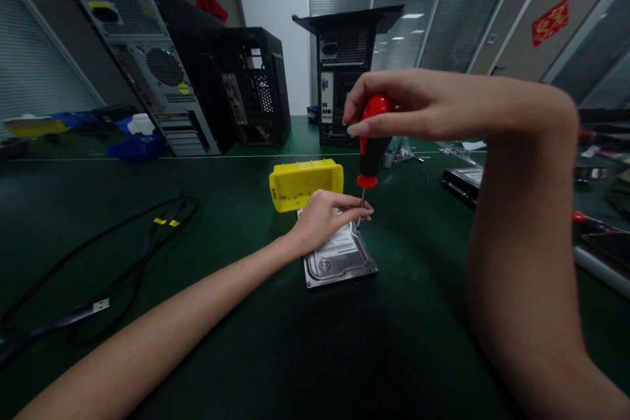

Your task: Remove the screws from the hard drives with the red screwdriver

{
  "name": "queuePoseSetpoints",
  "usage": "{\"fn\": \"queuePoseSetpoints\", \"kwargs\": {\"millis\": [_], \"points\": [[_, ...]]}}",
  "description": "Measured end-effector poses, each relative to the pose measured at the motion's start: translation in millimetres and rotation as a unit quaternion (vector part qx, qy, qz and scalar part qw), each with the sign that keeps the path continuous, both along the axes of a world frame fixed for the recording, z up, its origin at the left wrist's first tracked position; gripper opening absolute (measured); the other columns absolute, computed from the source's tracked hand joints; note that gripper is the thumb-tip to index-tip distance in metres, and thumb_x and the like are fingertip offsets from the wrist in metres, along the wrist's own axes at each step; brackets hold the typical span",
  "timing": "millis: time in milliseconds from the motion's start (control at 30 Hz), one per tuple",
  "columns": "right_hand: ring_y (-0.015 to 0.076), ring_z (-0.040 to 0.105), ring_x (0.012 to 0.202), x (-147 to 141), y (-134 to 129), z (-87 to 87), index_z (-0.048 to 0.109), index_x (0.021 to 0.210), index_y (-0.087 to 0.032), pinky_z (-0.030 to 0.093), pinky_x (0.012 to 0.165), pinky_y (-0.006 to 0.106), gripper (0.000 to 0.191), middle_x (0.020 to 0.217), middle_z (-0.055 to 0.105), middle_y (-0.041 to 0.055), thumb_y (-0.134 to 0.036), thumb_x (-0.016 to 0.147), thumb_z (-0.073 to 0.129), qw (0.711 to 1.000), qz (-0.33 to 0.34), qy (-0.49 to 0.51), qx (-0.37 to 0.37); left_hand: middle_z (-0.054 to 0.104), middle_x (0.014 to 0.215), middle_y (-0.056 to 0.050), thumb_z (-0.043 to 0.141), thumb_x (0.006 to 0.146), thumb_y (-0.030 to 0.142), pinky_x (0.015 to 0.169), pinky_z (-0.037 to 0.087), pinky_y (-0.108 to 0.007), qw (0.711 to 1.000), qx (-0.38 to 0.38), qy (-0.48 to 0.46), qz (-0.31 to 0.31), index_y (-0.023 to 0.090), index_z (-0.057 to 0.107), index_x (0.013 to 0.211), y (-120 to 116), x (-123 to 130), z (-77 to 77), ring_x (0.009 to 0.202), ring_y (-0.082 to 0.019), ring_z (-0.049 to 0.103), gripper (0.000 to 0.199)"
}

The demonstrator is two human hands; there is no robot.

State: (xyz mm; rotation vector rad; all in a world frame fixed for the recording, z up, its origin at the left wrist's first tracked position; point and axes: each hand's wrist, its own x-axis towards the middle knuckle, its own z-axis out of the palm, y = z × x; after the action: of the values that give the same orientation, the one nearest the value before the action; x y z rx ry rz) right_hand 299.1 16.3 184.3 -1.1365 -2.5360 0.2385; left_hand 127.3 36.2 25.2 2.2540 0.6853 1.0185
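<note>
A silver hard drive [339,256] lies flat on the green table, its label partly under my left hand [329,216]. The fingers of that hand are pinched round the thin metal shaft of a screwdriver, near its lower end. My right hand [394,105] is closed on the red and black handle of the screwdriver [371,157], above the drive. The shaft points down, and its tip is at the drive's right side. Just behind the drive, a yellow bin [306,184] with small screws inside faces me.
Black computer cases [187,59] stand at the back left, with another case [344,52] behind the bin. Black cables [142,262] lie at the left. Another drive [462,185] and several tools are at the right. A blue bin [138,147] sits at the back left.
</note>
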Motion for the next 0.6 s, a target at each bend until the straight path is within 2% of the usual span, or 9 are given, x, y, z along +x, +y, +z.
{"fn": "queuePoseSetpoints", "kwargs": {"millis": [100,233,333,467,533,600], "points": [[0.0151,0.055,0.077,-9.1,-3.0,-0.8,0.063,0.103,-0.020,0.039,0.060,0.025,0.044,0.093,0.063,0.0042,-0.058,0.085,0.050,0.997,-0.043,-0.043,0.049,0.076,0.091,-0.004,0.063,0.087,0.027,0.078,0.052,-0.027,1.000,0.006,0.003,0.022,0.018,0.075,0.092,-2.2,1.1,-0.8,0.084,-0.017,0.070,0.016],[0.0161,0.057,0.076,-16.2,0.2,-2.9,0.063,0.104,-0.021,0.039,0.060,0.026,0.036,0.093,0.064,0.0036,-0.049,0.088,0.048,0.992,-0.065,-0.055,0.091,0.076,0.091,-0.003,0.063,0.087,0.026,0.078,0.052,-0.027,0.999,0.005,0.006,0.034,0.019,0.075,0.092,-2.6,2.1,-1.2,0.084,-0.017,0.070,0.016],[0.0184,0.060,0.084,-11.9,2.0,-2.3,0.054,0.118,-0.024,0.044,0.064,0.026,0.036,0.100,0.064,0.0031,-0.042,0.087,0.050,0.995,-0.061,-0.032,0.070,0.076,0.092,-0.003,0.064,0.086,0.026,0.078,0.051,-0.027,0.999,0.012,0.016,0.026,0.018,0.075,0.093,-1.7,1.7,0.3,0.084,-0.016,0.070,0.015],[0.0176,0.061,0.094,-1.1,-1.8,0.2,0.035,0.133,-0.030,0.048,0.073,0.025,0.048,0.111,0.062,0.0016,-0.039,0.088,0.049,0.999,-0.033,-0.003,-0.017,0.076,0.095,-0.003,0.063,0.086,0.027,0.084,0.050,-0.028,0.999,0.020,0.030,0.009,0.018,0.074,0.094,-2.2,1.0,3.4,0.087,-0.016,0.069,0.016],[0.0161,0.061,0.096,1.8,-4.0,0.9,0.033,0.134,-0.029,0.047,0.075,0.023,0.049,0.112,0.061,0.0014,-0.041,0.089,0.048,0.999,-0.016,0.012,-0.036,0.075,0.098,-0.003,0.062,0.088,0.026,0.085,0.049,-0.029,0.999,0.017,0.034,-0.001,0.018,0.074,0.096,-2.7,1.1,4.1,0.090,-0.017,0.069,0.016],[0.0167,0.060,0.095,1.7,-4.9,1.0,0.038,0.132,-0.028,0.046,0.073,0.023,0.052,0.112,0.060,0.0022,-0.049,0.087,0.051,0.999,-0.028,0.004,-0.016,0.075,0.098,-0.004,0.061,0.088,0.026,0.084,0.049,-0.028,0.999,0.012,0.033,-0.009,0.018,0.073,0.097,-2.9,1.3,3.9,0.090,-0.017,0.069,0.017]]}}
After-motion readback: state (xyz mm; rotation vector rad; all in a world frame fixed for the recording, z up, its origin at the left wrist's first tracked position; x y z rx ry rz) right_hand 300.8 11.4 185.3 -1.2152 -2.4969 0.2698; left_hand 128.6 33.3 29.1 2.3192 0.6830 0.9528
